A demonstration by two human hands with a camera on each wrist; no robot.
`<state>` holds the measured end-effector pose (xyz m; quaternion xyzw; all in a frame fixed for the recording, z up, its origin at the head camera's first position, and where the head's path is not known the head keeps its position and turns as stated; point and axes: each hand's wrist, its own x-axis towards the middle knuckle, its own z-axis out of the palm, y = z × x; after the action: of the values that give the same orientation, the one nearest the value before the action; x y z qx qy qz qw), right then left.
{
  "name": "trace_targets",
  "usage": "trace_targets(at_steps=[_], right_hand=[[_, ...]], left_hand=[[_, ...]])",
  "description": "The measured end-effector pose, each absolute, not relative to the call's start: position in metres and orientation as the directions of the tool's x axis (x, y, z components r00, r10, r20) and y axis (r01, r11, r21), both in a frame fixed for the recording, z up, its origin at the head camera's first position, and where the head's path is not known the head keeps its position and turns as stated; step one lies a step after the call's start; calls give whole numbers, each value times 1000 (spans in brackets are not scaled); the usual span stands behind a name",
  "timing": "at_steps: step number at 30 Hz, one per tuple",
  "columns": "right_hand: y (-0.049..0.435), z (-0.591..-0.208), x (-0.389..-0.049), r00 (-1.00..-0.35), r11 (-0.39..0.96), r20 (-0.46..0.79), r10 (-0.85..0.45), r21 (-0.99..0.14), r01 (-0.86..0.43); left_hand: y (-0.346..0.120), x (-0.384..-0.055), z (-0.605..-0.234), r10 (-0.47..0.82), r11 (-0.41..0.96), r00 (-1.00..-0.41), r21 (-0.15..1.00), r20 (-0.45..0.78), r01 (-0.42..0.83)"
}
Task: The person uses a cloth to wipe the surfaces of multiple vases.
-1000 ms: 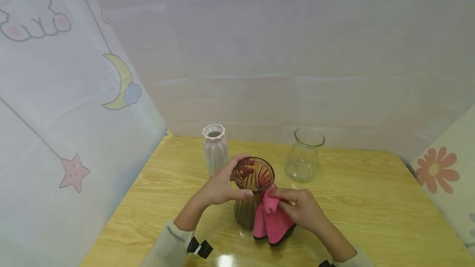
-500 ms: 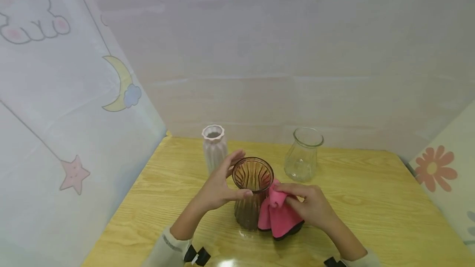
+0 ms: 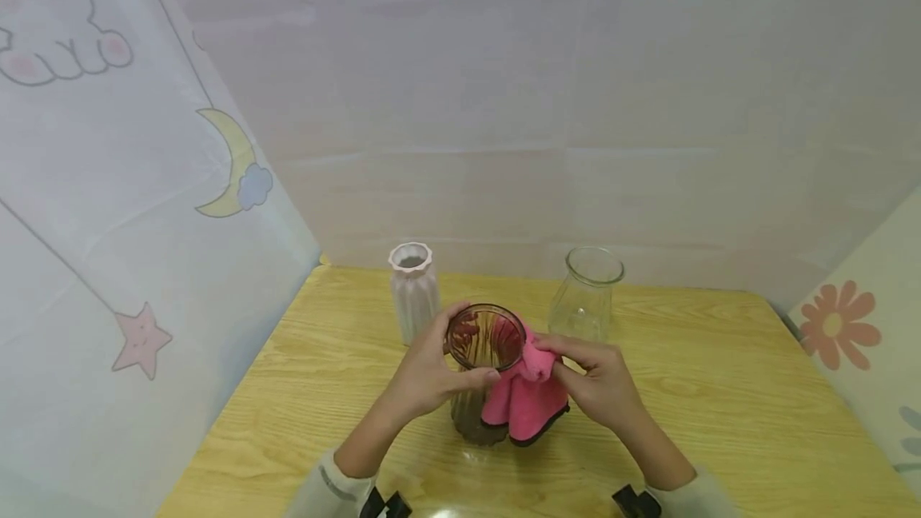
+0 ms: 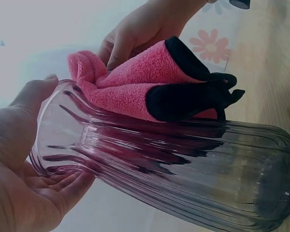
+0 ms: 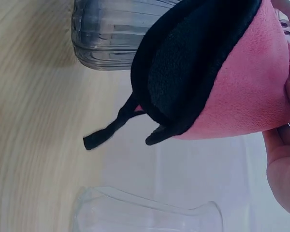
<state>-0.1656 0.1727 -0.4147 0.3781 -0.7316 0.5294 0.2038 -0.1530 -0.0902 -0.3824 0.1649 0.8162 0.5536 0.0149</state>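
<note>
Smoky-brown ribbed glass vase (image 4: 183,169), with pink plush cloth (image 3: 528,410) at its side

Item one: the vase, mouth up, near the middle of the scene towards the near edge, above a yellow wood-grain tabletop (image 3: 719,406). Whether its base touches the wood I cannot tell from where I stand.

Item two: the cloth, black-edged, gathered into a bunch at the top and hanging in folds against the right side of the vase, below the rim.

Left hand (image 3: 424,366): grip curled round the neck of the vase from the left, thumb on the near side.

Right hand (image 3: 599,386): grip pinching the bunched top of the cloth between thumb and fingers, just right of the rim.

Also present: a pale fluted vase with a scalloped mouth (image 3: 416,302), upright at far left; a clear glass vase with a flared rim (image 3: 580,312), upright at far right. Neither is touched.

Step in hand, by my reading: wiping the outer wall. The next move would seem to call for a steady hold at the neck, light pressure through the cloth, and a turn of the vase to reach unwiped glass.
</note>
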Motion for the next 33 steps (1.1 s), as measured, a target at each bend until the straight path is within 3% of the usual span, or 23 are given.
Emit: trace_targets(at_steps=[6,12,19,27,30,33], right_hand=[[167,-420,-164,-681,173,644,-349,-669,-722],[162,-431,-163,-639,268,658,-397,-583,-767],[166,-442,-157,-689,390,542,-480,-572,-722],[169,-449,-157,-696,433,408,-591,-568,-700],[174,-444,-158,-719,460,362,-594,-580,-672],[180,-435,-157,-734,447,414,-539,-597,-666]], left_hand=[[-96,-163,-385,364,305,-910,898,198,317],[-100,-172,-388,438,283,-877,895,199,344],[-104,-179,-390,477,288,-859,890,186,353],[-110,-194,-395,607,78,-754,925,253,372],[-112,-193,-394,605,73,-751,920,265,384],[-114,-187,-393,556,116,-780,902,288,416]])
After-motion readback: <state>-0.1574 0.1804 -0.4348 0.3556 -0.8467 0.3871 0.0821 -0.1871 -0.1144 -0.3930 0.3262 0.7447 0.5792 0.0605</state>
